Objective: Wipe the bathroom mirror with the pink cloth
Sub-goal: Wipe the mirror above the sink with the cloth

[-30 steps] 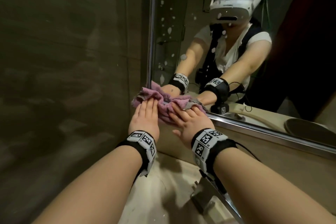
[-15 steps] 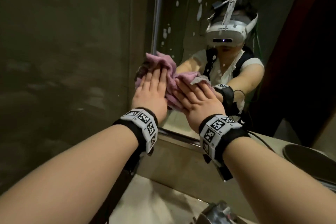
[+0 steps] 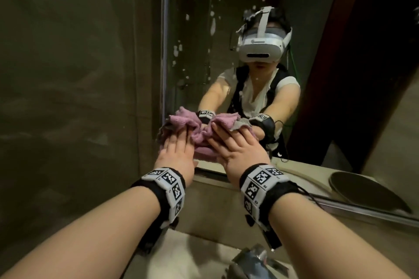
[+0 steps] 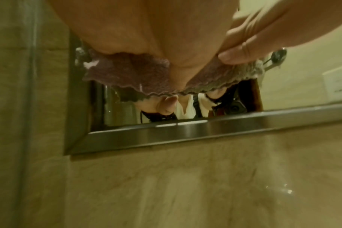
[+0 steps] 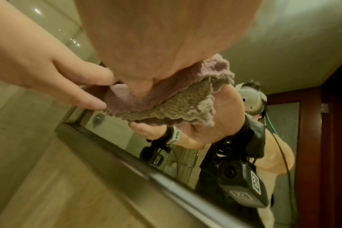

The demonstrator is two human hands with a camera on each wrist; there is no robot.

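Observation:
The pink cloth (image 3: pixel 200 142) is bunched flat against the bathroom mirror (image 3: pixel 192 63), near its lower left corner. My left hand (image 3: pixel 176 145) presses on the cloth's left part with straight fingers. My right hand (image 3: pixel 235 145) presses on its right part, fingers also straight. The two hands lie side by side and touch. In the left wrist view the cloth (image 4: pixel 127 72) hangs just above the mirror's steel frame (image 4: pixel 185 132). The right wrist view shows my right hand (image 5: pixel 156 38) on the cloth (image 5: pixel 166 104) with my left hand (image 5: pixel 39 61) beside it. White foam spots (image 3: pixel 213 25) dot the glass higher up.
A tiled wall (image 3: pixel 79 97) meets the mirror's left edge. The steel frame (image 3: pixel 362 210) runs along the mirror's bottom. Below are a stone counter (image 3: pixel 181 256) and a faucet (image 3: pixel 254 260). The person's reflection fills the middle of the glass.
From the bottom left corner both hands pushed the cloth up the glass, then brought it partway back down toward the frame. Both hands stayed pressed on it.

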